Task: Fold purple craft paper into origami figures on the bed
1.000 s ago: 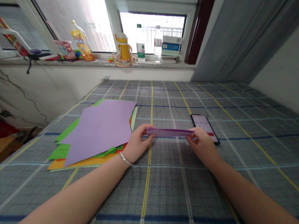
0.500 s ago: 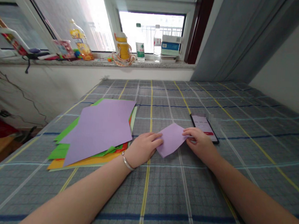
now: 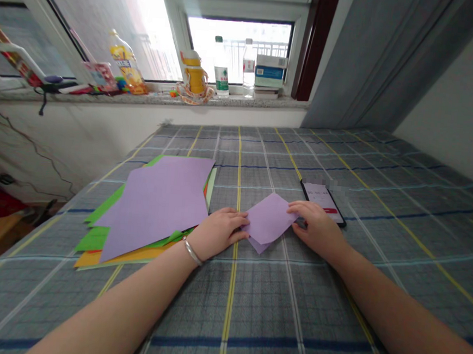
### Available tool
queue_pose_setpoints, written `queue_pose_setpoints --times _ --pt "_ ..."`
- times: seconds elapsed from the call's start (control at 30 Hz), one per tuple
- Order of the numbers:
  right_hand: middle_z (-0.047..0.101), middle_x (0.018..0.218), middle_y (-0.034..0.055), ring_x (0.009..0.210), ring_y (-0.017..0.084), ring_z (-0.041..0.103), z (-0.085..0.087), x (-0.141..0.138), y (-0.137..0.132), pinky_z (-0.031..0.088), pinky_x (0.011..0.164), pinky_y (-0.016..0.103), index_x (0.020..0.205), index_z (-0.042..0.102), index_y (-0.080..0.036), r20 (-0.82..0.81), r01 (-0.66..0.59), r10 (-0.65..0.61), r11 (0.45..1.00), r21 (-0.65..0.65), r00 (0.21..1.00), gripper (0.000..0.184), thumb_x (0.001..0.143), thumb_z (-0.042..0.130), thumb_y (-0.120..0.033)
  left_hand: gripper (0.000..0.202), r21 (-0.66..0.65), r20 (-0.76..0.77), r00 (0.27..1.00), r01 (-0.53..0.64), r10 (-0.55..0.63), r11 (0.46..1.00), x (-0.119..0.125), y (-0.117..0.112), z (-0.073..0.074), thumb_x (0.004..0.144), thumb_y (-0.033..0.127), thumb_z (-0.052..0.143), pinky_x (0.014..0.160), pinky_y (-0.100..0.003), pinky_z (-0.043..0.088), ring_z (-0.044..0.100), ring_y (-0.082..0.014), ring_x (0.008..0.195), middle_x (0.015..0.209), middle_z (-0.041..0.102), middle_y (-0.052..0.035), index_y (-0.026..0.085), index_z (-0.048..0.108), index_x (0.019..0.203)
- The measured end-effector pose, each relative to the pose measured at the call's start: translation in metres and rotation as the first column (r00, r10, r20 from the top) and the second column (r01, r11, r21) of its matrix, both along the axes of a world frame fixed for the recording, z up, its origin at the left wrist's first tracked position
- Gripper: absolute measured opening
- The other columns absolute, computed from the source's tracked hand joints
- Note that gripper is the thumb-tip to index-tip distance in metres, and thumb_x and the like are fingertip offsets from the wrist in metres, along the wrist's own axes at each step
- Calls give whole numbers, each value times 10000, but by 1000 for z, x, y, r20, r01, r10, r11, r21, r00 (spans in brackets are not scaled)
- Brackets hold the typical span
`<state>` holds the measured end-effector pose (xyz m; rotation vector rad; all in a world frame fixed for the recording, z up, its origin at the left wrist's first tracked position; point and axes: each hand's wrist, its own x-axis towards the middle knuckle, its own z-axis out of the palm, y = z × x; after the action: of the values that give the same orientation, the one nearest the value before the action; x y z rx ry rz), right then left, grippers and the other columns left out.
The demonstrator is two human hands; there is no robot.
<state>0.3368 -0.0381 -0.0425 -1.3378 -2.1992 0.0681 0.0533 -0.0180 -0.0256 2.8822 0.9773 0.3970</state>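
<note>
A folded lilac paper (image 3: 269,221) lies flat on the checked grey cloth (image 3: 226,307) as a rough diamond, with a second layer showing at its lower tip. My left hand (image 3: 219,233) and my right hand (image 3: 316,229) hold it down from either side, fingertips on its corners. Left of my left hand is a stack of coloured paper (image 3: 156,209), with a lilac sheet on top and green and orange edges below. My left wrist wears a silver bangle (image 3: 192,251). A black-framed phone (image 3: 323,202) lies just behind my right hand, its screen lit.
Across the far side of the cloth runs a stone window sill (image 3: 144,98) holding plastic bottles (image 3: 221,69), a yellow flask (image 3: 194,74) and a stack of boxes (image 3: 270,71). A grey curtain (image 3: 372,57) hangs at the right, beside a white wall.
The lilac paper, held up edge-on between my hands a second ago, now lies flat and folded on the cloth. It has opened wider, and my hands have settled beside it.
</note>
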Motion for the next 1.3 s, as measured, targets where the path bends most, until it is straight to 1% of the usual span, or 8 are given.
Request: queue_pose_setpoints --times 0.2,0.47,0.6,0.7,0.77,0.97,1.13,1.3 --pt "611 992 78 977 262 569 2 -2 -2 485 831 414 942 526 -219 56 92 -92 996 5 994 219 749 618 -174 224 112 -23 999 43 -41 993 3 -2 1 956 245 468 866 -360 506 651 -205 951 1080 702 -95 168 672 1008" --pt "616 814 73 840 254 533 14 -3 -7 411 741 371 775 545 -212 245 147 -194 969 200 950 160 811 653 -325 160 230 -134 963 -199 233 953 17 -14 -2 902 284 543 643 -367 449 624 -245 751 824 707 -74 158 640 888" --pt "667 828 50 815 213 554 22 -6 -15 377 752 365 801 618 -224 395 -74 -18 973 217 919 198 926 510 -332 225 278 -130 962 -196 239 940 20 -16 -1 939 334 496 614 -350 391 631 -234 714 769 705 -55 178 622 837" --pt "700 937 30 867 196 578 24 -14 -21 390 790 358 926 653 -244 442 -293 207 946 137 873 191 954 471 -293 255 292 -125 965 -187 232 938 19 -15 0 960 333 460 622 -347 371 631 -221 690 722 697 -45 186 611 816" --pt "703 1018 29 929 198 586 23 -20 -22 407 842 361 1022 654 -241 431 -363 294 928 87 853 195 955 472 -264 255 290 -115 961 -209 251 934 18 -14 0 967 322 447 627 -345 366 632 -218 680 689 689 -41 189 612 825" --pt "644 1245 37 1105 207 562 12 -29 -18 428 945 377 1198 613 -217 383 -393 338 916 76 860 296 944 464 -187 228 161 -47 938 -333 344 929 14 -8 -2 976 321 422 648 -304 384 649 -202 708 738 695 -32 211 621 992" --pt "645 1250 44 1077 225 569 10 -33 -18 451 894 384 1199 612 -194 412 -395 319 912 111 853 305 917 497 -182 303 -50 21 873 -487 488 872 16 -5 -1 990 375 385 641 -278 403 672 -216 783 831 717 -55 187 597 1098" --pt "659 1223 47 1044 220 574 15 -39 -22 449 863 373 1168 626 -185 419 -379 310 921 91 853 301 894 505 -160 303 -159 80 839 -522 538 838 15 -4 -2 976 359 421 617 -267 389 664 -211 737 790 704 -51 166 587 1141"
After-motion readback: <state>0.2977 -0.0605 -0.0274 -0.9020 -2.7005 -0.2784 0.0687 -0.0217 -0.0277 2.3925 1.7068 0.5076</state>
